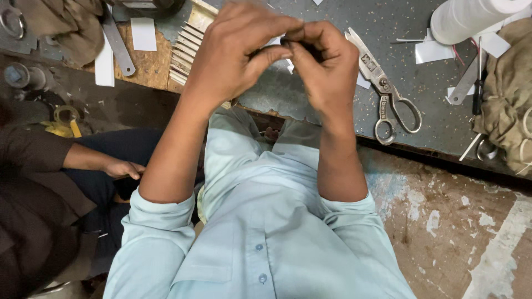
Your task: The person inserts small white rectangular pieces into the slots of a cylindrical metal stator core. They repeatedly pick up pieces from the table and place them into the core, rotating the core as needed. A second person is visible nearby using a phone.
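Workshop; dark speckled bench above a worn, paint-flaked floor.

Left hand and right hand: raised together over the bench edge, fingertips pinched on one small dark piece, mostly hidden between them; its kind cannot be told.

Beyond the right hand: large steel scissors, lying unused; white paper scraps; white roll; olive cloth.

Beyond the left hand: white card, metal strip.

Below the left forearm: a co-worker's hand, idle.

Progress: fine fingertip work appears under way; finished pieces are not identifiable.
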